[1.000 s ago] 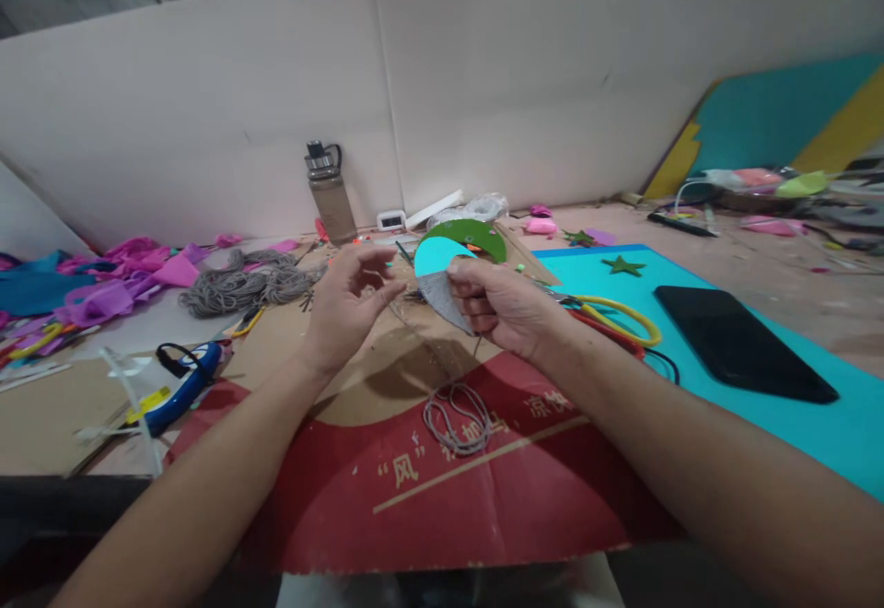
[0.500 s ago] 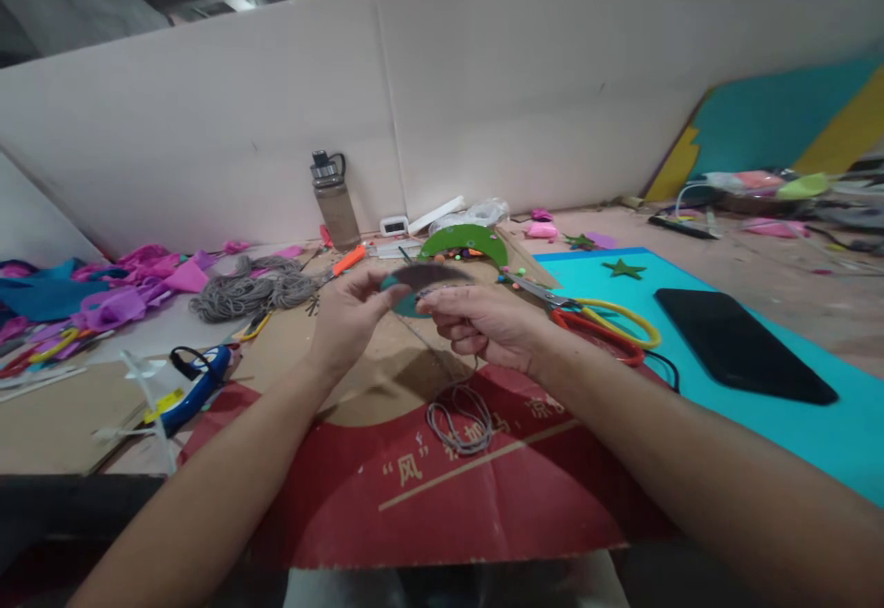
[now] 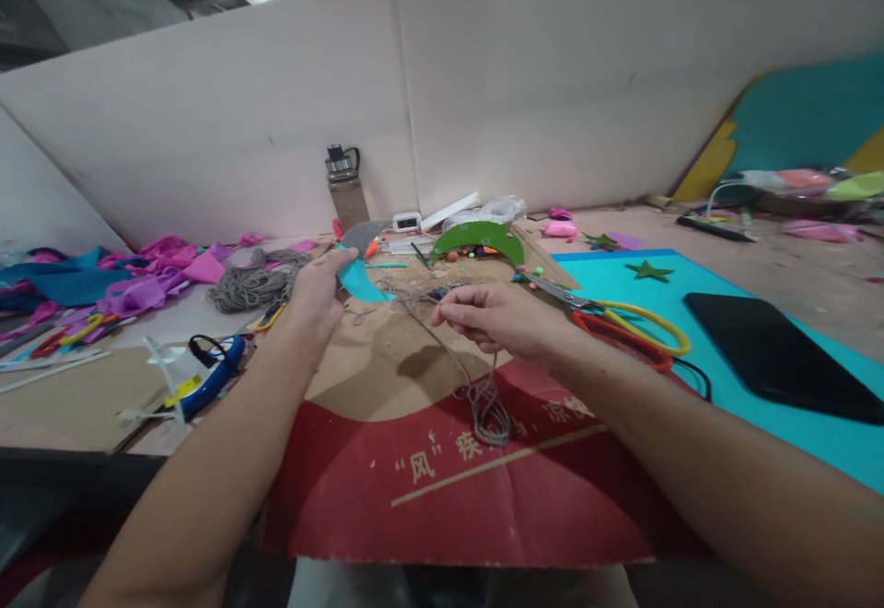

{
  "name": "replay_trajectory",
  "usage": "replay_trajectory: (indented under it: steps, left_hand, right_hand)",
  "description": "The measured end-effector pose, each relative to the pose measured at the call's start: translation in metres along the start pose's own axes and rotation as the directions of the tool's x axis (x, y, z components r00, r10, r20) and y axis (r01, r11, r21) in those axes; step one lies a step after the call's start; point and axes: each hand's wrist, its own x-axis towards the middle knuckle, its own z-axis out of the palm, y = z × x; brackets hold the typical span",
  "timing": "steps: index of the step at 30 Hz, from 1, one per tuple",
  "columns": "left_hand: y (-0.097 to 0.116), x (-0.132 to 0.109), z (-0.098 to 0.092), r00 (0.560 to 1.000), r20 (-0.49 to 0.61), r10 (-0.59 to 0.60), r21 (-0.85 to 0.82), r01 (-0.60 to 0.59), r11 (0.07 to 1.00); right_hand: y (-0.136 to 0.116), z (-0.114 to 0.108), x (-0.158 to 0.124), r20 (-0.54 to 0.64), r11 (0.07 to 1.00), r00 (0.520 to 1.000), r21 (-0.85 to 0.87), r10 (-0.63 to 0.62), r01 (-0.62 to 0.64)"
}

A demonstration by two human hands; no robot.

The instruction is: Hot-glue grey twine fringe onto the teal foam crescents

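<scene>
My left hand (image 3: 321, 290) pinches a crescent of felt (image 3: 359, 284), turquoise on its lower part and grey at its upper end. From near the crescent's lower tip a grey cord (image 3: 442, 343) runs down to a loose tangle on the cardboard. My right hand (image 3: 487, 315) is closed to the right of the crescent, apart from it, with a strand of the cord hanging from beneath its fingers. The fingertips' exact hold is blurred. Beyond the hands lies a green felt crescent (image 3: 480, 238) with small coloured balls along its inner edge.
Scissors (image 3: 625, 327) with yellow and red handles lie beside my right forearm. A black phone (image 3: 780, 355) and a green star (image 3: 649, 271) rest on a turquoise sheet (image 3: 839, 447). Grey yarn (image 3: 255, 281) and felt scraps (image 3: 148, 286) are at left; a bottle (image 3: 347, 193) stands behind.
The hands have moved apart. My left hand has swung the crescent leftward and turned it upright; my right hand has come away from it. The cord tangle has shifted slightly right.
</scene>
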Motion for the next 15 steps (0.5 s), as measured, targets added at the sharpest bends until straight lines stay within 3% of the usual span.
replay_trajectory:
  steps: [3, 5, 8, 11, 15]
  left_hand:
    - [0.005, 0.012, -0.008, 0.997, -0.072, -0.015, -0.014, 0.014, 1.0]
    - [0.006, 0.013, -0.008, 0.999, -0.041, -0.009, -0.003, 0.009, 1.0]
    - [0.004, 0.001, 0.0, 0.993, 0.112, -0.03, 0.038, 0.026, 0.999]
    - [-0.001, -0.02, 0.012, 0.949, 0.293, -0.116, 0.135, 0.079, 0.988]
    - [-0.007, -0.04, 0.022, 0.899, 0.385, -0.21, 0.261, 0.113, 0.959]
  right_hand:
    - [-0.002, -0.006, -0.003, 0.091, 0.937, 0.986, -0.312, -0.136, 0.158]
    - [-0.002, -0.009, -0.003, 0.064, 0.87, 0.972, -0.436, -0.226, 0.231]
    - [0.0, -0.013, -0.001, -0.138, 0.866, 0.925, -0.423, -0.353, 0.267]
    - [0.004, -0.016, 0.004, -0.312, 0.901, 0.869, -0.335, -0.383, 0.277]
    - [0.007, -0.013, 0.008, -0.353, 0.918, 0.863, -0.293, -0.362, 0.266]
